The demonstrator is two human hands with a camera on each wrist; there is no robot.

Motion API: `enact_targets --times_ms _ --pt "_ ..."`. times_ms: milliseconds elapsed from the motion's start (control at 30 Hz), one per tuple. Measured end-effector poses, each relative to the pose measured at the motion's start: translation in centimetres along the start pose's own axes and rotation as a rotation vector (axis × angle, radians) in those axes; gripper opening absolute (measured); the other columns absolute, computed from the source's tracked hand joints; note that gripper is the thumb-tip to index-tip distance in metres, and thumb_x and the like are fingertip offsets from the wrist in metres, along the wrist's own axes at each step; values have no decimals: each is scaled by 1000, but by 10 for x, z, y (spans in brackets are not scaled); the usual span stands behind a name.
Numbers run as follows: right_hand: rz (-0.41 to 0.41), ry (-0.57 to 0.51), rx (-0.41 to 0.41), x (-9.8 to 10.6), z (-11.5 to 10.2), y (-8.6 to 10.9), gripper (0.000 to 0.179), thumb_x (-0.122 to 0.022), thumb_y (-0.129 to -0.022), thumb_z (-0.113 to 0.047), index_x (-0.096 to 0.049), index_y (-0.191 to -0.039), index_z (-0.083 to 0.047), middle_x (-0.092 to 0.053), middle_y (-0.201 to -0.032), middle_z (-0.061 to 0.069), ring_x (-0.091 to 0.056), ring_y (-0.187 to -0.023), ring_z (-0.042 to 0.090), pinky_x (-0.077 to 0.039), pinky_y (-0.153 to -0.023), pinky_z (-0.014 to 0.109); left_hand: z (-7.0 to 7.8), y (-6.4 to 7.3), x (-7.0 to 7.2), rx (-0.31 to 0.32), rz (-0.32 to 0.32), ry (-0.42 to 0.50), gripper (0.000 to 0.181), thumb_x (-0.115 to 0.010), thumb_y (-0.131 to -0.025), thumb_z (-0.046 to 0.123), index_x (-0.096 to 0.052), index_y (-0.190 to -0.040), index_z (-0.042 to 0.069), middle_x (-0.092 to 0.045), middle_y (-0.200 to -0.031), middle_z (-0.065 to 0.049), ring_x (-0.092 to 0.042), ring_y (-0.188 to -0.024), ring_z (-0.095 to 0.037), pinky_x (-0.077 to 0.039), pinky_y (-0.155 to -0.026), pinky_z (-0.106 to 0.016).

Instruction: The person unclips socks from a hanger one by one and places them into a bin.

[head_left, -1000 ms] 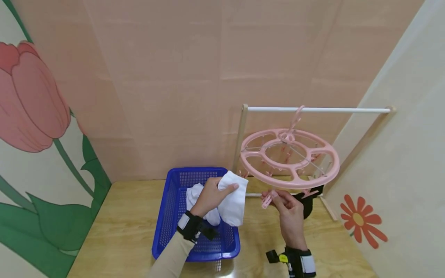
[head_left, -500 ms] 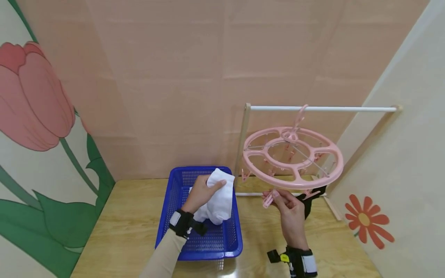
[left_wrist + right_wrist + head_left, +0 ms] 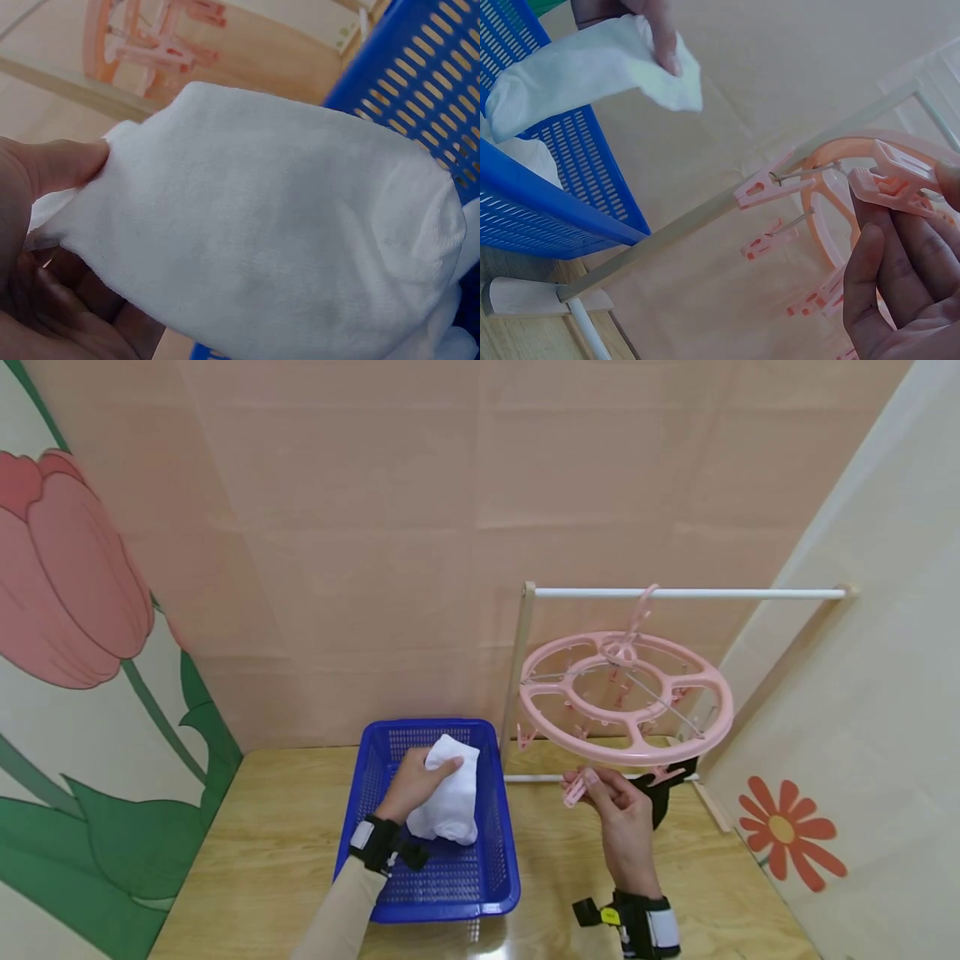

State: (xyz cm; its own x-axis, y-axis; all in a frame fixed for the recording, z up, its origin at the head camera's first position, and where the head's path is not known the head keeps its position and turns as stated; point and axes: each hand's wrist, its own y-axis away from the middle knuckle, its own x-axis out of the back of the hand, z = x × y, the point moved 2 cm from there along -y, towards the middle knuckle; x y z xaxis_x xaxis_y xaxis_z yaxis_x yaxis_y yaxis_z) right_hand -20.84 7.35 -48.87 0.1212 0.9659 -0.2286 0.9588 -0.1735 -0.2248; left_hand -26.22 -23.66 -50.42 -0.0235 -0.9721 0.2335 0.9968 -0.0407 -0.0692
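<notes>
My left hand (image 3: 414,783) pinches a white sock (image 3: 262,210) near its cuff, thumb on top, and the sock hangs over the blue basket (image 3: 501,860). More white cloth (image 3: 534,159) lies in the basket below it. At the rim of the pink round drying hanger (image 3: 637,752), my right hand (image 3: 624,827) pinches a pink clothespin (image 3: 896,180) between thumb and fingers. Several other pink clothespins (image 3: 765,189) dangle from the hanger in the right wrist view. Behind my right hand, a black cloth item (image 3: 660,797) hangs from the hanger, partly hidden.
The hanger hooks over a white rod (image 3: 750,595) on a wooden stand (image 3: 517,668). Everything stands on a wooden table (image 3: 262,860). A beige wall covering (image 3: 337,568) rises behind, and a pale panel with a painted flower (image 3: 783,828) borders the right side.
My left hand has moved left and slightly down with the sock, from the basket's right edge to over its middle. My right hand keeps its pinch on the clothespin, nearly still.
</notes>
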Motion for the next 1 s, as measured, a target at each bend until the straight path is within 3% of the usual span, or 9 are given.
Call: enact_targets --times_ms 300,467,733,1000 --pt "13 16 -22 0 0 2 35 -66 -104 -19 -67 -122 11 -82 -98 8 -80 -88 18 -64 -82 33 -24 3 7 60 32 -35 23 -77 -95 24 -77 -100 2 -77 -90 -8 -64 -73 -10 -54 -66 -28" --pt "15 -13 -16 0 1 0 35 -65 -104 -17 -67 -121 13 -82 -97 9 -81 -88 19 -64 -82 33 -29 4 12 70 49 -56 22 -77 -95 20 -77 -101 -1 -78 -92 -11 -65 -73 -11 -54 -66 -28" --pt "14 24 -44 2 -1 2 36 -66 -104 -22 -68 -123 9 -83 -99 7 -80 -88 17 -64 -84 34 -42 -2 23 136 60 -81 26 -76 -96 21 -77 -102 -3 -78 -96 -12 -66 -78 -14 -55 -68 -29" --pt "19 11 -38 3 -2 3 35 -66 -104 -20 -67 -123 10 -83 -98 7 -81 -89 18 -64 -83 32 -57 -11 33 125 64 -165 24 -75 -95 21 -78 -103 -1 -79 -103 -14 -68 -86 -15 -55 -73 -30"
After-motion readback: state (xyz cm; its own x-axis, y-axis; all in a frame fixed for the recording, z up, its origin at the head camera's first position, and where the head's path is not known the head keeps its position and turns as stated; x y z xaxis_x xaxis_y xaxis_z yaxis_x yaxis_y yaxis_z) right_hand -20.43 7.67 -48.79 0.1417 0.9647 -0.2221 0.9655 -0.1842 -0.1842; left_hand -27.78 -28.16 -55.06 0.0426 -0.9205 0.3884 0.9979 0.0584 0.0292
